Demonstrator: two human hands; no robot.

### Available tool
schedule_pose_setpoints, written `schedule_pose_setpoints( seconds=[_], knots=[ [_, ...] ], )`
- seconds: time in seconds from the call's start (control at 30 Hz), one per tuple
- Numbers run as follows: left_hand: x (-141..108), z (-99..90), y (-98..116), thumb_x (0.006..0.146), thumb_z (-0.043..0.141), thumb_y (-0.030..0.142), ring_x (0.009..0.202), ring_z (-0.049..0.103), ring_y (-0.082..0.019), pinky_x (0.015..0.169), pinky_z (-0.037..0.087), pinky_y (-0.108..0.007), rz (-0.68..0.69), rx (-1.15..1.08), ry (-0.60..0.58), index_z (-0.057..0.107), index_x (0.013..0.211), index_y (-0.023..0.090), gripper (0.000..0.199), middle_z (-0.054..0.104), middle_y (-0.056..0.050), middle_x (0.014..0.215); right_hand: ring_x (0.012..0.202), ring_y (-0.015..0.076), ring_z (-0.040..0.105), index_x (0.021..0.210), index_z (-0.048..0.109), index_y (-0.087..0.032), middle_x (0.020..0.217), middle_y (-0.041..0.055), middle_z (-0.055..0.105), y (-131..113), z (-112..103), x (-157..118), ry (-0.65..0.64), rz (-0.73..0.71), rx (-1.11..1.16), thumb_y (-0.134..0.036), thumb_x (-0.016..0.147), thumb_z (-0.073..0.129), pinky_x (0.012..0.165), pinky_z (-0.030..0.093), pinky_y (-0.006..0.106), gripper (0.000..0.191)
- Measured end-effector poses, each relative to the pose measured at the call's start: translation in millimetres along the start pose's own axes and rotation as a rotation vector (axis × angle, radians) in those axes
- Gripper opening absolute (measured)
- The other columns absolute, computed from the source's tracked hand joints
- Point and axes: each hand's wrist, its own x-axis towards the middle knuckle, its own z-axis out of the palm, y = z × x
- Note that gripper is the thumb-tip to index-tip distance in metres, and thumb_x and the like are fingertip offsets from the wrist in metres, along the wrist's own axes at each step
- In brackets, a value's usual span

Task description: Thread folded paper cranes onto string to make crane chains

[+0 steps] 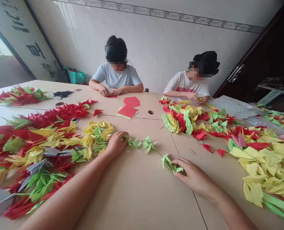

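A string of green folded paper pieces point(148, 143) runs across the middle of the table between my hands. My left hand point(118, 142) is closed round the string's left end, beside a pile of yellow and green folded paper point(97, 132). At the right end, my right hand point(188, 174) pinches a green paper piece point(167, 161) between thumb and fingers. A short bare stretch of thread shows between the green pieces.
Heaps of red, yellow and green folded paper lie left point(36, 137) and right point(266, 163). Red paper squares point(128, 111) lie near a hole point(150, 112) in the table point(132, 198). A needle point(194, 151) lies right. Two people sit across, handling paper.
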Motion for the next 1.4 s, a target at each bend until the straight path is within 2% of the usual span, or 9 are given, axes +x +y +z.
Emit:
schedule_pose_setpoints(
  seconds=[0.3,0.47,0.63,0.73,0.87,0.97,1.1,1.2,1.4],
  knots=[
    [0.5,-1.6,0.2,0.078,0.049,0.027,0.104,0.055,-0.026,0.093,0.042,-0.037,-0.01,-0.004,-0.027,0.061,0.104,0.019,0.03,0.065,-0.007,0.108,0.098,0.0198,0.061,0.11,0.052,-0.029,0.109,0.0011,0.064,1.9,29.5,-36.7,0.195,0.127,0.069,-0.028,0.08,0.052,0.079,0.051,0.03,0.03],
    [0.7,0.1,-1.8,0.078,0.05,0.028,0.104,0.055,-0.026,0.092,0.042,-0.037,0.007,0.008,-0.022,0.062,0.105,0.02,0.031,0.065,-0.006,0.108,0.113,0.0216,0.053,0.104,0.056,-0.029,0.121,0.0023,0.056,5.0,35.0,-50.9,0.085,-0.009,0.024,-0.033,0.083,0.053,0.093,0.046,0.034,0.021],
    [1.1,2.6,-4.6,0.078,0.05,0.027,0.104,0.055,-0.026,0.092,0.042,-0.037,0.018,0.002,-0.011,0.062,0.104,0.02,0.03,0.065,-0.006,0.106,0.124,0.0235,0.043,0.107,0.058,-0.033,0.137,0.0018,0.043,8.1,32.3,-60.8,-0.017,0.027,0.051,-0.047,0.085,0.051,0.1,0.041,0.038,0.027],
    [1.2,2.5,-5.1,0.078,0.05,0.027,0.104,0.055,-0.026,0.092,0.042,-0.038,0.021,-0.016,-0.012,0.062,0.104,0.019,0.03,0.065,-0.007,0.106,0.126,0.0237,0.042,0.107,0.058,-0.03,0.136,0.0039,0.044,7.1,25.5,-53.7,0.037,-0.005,0.094,-0.049,0.085,0.05,0.101,0.039,0.038,0.03],
    [0.6,1.6,-3.9,0.078,0.05,0.027,0.104,0.055,-0.026,0.092,0.042,-0.038,0.019,-0.032,-0.013,0.061,0.104,0.019,0.029,0.065,-0.007,0.107,0.13,0.0242,0.036,0.126,0.049,-0.027,0.139,0.0072,0.042,-0.1,17.5,-32.8,0.138,-0.075,0.145,-0.049,0.086,0.049,0.104,0.036,0.039,0.045],
    [-0.4,1.8,-3.4,0.078,0.05,0.027,0.104,0.055,-0.026,0.092,0.042,-0.038,0.019,-0.045,-0.011,0.061,0.104,0.019,0.029,0.065,-0.007,0.108,0.133,0.0252,0.033,0.132,0.045,-0.026,0.142,0.0067,0.04,-10.3,17.2,-23.2,0.056,-0.102,0.149,-0.049,0.087,0.048,0.107,0.033,0.041,0.05],
    [-1.2,3.2,-4.7,0.079,0.051,0.029,0.105,0.054,-0.026,0.092,0.042,-0.039,0.018,-0.058,-0.007,0.061,0.104,0.019,0.029,0.064,-0.007,0.108,0.123,0.0252,0.046,0.124,0.055,-0.026,0.132,0.0064,0.052,-18.2,19.1,-27.2,-0.086,-0.108,0.208,-0.048,0.088,0.047,0.101,0.04,0.039,0.043],
    [-1.3,4.3,-5.7,0.08,0.051,0.031,0.104,0.054,-0.026,0.091,0.042,-0.039,0.026,-0.069,-0.008,0.062,0.104,0.02,0.029,0.065,-0.007,0.106,0.118,0.0258,0.051,0.119,0.059,-0.025,0.128,0.0079,0.056,-17.2,17.5,-29.8,-0.087,-0.121,0.252,-0.049,0.089,0.045,0.097,0.043,0.038,0.042],
    [-2.6,4.2,-5.2,0.081,0.049,0.036,0.104,0.055,-0.025,0.09,0.043,-0.038,0.038,-0.087,-0.015,0.062,0.104,0.02,0.031,0.065,-0.007,0.106,0.133,0.0267,0.031,0.129,0.051,-0.03,0.144,0.0059,0.039,-20.9,15.2,2.9,0.052,-0.278,-0.037,-0.054,0.086,0.046,0.104,0.036,0.044,0.049]
  ],
)
